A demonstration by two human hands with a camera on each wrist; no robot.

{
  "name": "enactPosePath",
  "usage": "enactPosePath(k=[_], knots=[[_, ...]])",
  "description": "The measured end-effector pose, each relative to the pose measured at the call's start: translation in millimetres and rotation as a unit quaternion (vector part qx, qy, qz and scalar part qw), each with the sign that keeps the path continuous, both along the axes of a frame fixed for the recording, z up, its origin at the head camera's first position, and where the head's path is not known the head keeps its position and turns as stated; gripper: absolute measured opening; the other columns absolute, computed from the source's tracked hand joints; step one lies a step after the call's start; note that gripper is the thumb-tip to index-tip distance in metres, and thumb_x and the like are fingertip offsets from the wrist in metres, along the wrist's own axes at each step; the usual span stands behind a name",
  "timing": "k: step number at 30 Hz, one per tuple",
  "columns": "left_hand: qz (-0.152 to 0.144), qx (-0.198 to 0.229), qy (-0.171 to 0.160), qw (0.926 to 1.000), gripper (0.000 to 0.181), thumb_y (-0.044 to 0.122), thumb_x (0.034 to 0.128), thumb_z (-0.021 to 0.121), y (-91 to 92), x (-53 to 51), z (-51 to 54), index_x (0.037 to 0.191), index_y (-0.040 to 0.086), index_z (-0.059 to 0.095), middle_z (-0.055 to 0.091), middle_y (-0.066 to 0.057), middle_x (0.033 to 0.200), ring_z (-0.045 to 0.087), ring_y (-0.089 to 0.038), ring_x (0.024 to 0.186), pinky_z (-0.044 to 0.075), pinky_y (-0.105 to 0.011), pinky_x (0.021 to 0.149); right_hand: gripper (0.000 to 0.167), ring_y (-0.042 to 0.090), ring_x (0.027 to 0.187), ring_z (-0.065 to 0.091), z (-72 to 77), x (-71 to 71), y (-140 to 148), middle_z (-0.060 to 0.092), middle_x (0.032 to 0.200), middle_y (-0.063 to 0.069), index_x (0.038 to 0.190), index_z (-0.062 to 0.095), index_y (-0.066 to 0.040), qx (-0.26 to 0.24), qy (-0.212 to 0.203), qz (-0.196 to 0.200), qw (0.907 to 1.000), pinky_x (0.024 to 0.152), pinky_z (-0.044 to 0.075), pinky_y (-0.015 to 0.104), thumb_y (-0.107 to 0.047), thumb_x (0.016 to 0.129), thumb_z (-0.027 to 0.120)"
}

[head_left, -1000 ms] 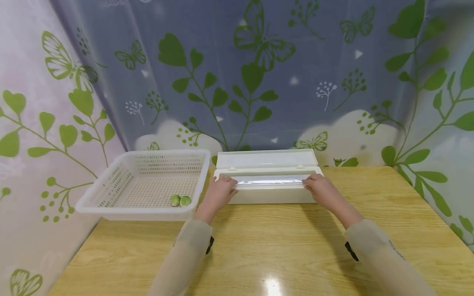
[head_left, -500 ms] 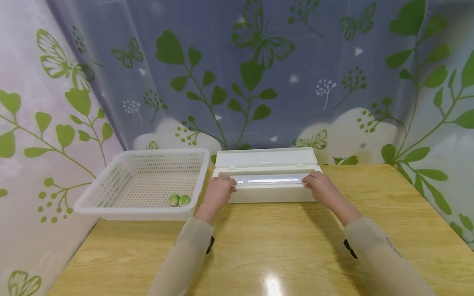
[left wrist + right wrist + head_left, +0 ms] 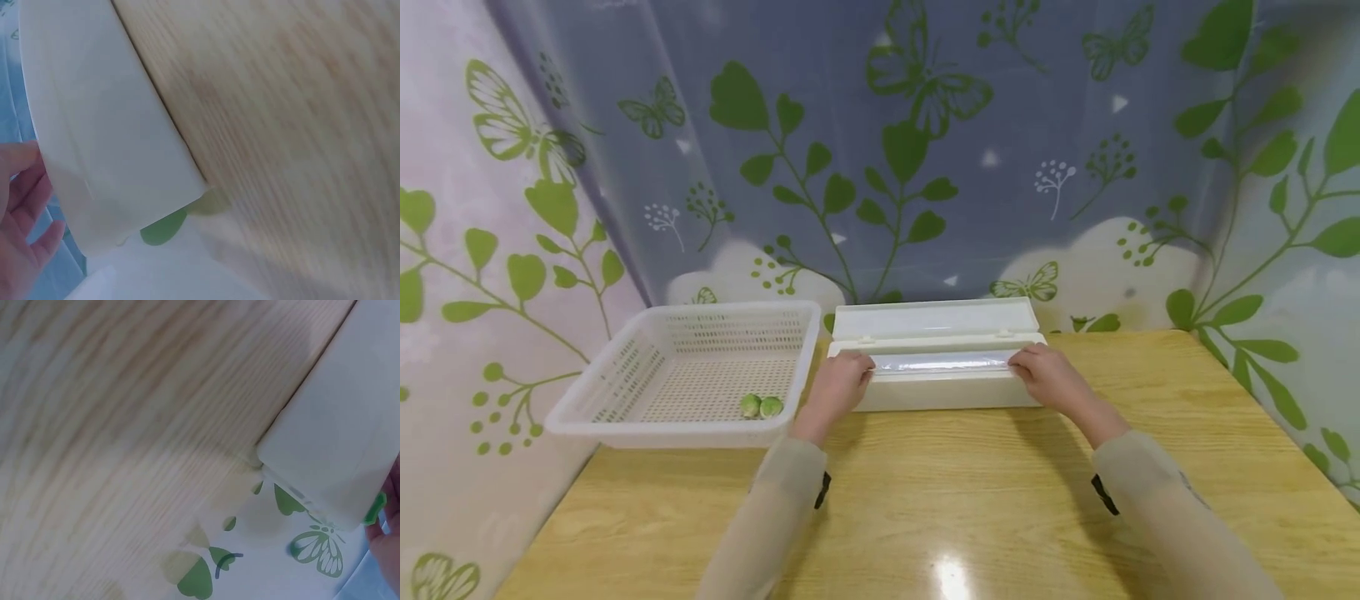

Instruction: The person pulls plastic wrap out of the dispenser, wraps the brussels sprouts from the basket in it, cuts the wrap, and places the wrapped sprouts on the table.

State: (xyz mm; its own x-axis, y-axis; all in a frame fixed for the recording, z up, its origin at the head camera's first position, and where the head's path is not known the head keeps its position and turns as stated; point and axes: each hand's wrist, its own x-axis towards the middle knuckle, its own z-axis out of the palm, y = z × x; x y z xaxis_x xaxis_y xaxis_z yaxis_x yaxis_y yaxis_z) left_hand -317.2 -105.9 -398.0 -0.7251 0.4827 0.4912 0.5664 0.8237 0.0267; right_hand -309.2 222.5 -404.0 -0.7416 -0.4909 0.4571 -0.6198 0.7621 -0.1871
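A long white box (image 3: pixel 947 395) lies across the back of the table, its lid (image 3: pixel 936 318) raised behind it. Along its opening runs a roll of shiny clear film (image 3: pixel 942 362). The left hand (image 3: pixel 842 385) pinches the film's left end at the front edge; the right hand (image 3: pixel 1051 379) pinches its right end. In the left wrist view, curled fingers of the left hand (image 3: pixel 25 219) are beside the box (image 3: pixel 112 125). The right wrist view shows part of the right hand (image 3: pixel 389 534) by a green piece (image 3: pixel 375 509) at the box's end (image 3: pixel 337 437).
To the left, a white perforated basket (image 3: pixel 662 428) holds two small green round vegetables, one (image 3: pixel 750 406) beside the other (image 3: pixel 771 407). The wooden table (image 3: pixel 925 492) extends in front of the box. A patterned curtain (image 3: pixel 820 125) hangs close behind.
The whole view has shifted slightly, with the scene a little further left. Both hands keep their places at the ends of the film, with hardly any visible movement.
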Motion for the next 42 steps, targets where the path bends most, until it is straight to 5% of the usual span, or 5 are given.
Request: enactPosePath(k=[10, 17, 25, 33, 42], knots=[[0.030, -0.042, 0.017, 0.9985, 0.021, -0.013, 0.0719, 0.059, 3.2, -6.1, 8.2, 0.081, 0.006, 0.061, 0.062, -0.005, 0.076, 0.058, -0.020, 0.067, 0.047, -0.032, 0.057, 0.017, 0.024, 0.062, 0.055, 4.9, -8.3, -2.1, 0.061, 0.077, 0.011, 0.087, 0.060, -0.001, 0.037, 0.068, -0.037, 0.9963, 0.061, 0.045, 0.038, 0.011, 0.076, 0.058], [0.028, -0.086, -0.014, 0.9958, 0.021, -0.011, 0.0642, 0.065, 3.6, -11.0, 12.1, 0.072, 0.008, 0.063, 0.058, -0.003, 0.079, 0.053, -0.020, 0.071, 0.046, -0.034, 0.062, 0.035, 0.016, 0.056, 0.041, 6.9, -10.3, 2.8, 0.055, 0.080, 0.007, 0.071, 0.057, -0.008, 0.051, 0.070, 0.009, 0.9962, 0.053, 0.037, 0.031, 0.025, 0.069, 0.045], [0.042, -0.106, -0.012, 0.9934, 0.020, -0.007, 0.0677, 0.064, 6.1, -10.5, 15.3, 0.080, 0.008, 0.068, 0.063, -0.003, 0.088, 0.054, -0.020, 0.076, 0.046, -0.033, 0.064, 0.029, 0.026, 0.077, 0.055, 10.3, -11.0, 3.2, 0.062, 0.083, 0.010, 0.078, 0.066, -0.002, 0.081, 0.041, 0.013, 0.9958, 0.066, 0.046, 0.037, 0.020, 0.072, 0.049], [0.056, -0.085, -0.039, 0.9940, 0.017, -0.001, 0.0735, 0.059, 10.0, -14.4, 19.8, 0.086, 0.007, 0.068, 0.062, -0.004, 0.094, 0.053, -0.022, 0.087, 0.045, -0.036, 0.068, 0.014, 0.028, 0.079, 0.054, 15.4, -13.2, 4.2, 0.061, 0.085, 0.011, 0.082, 0.066, 0.000, 0.086, 0.066, 0.016, 0.9940, 0.068, 0.044, 0.042, 0.009, 0.074, 0.059], [0.068, -0.119, -0.033, 0.9900, 0.017, -0.003, 0.0749, 0.062, 9.6, -17.9, 17.7, 0.077, 0.012, 0.070, 0.062, 0.000, 0.096, 0.052, -0.020, 0.085, 0.045, -0.033, 0.067, 0.039, 0.020, 0.072, 0.045, 17.6, -15.0, 1.5, 0.060, 0.086, 0.004, 0.070, 0.064, -0.013, 0.181, 0.076, 0.029, 0.9801, 0.061, 0.034, 0.030, 0.023, 0.072, 0.048]])
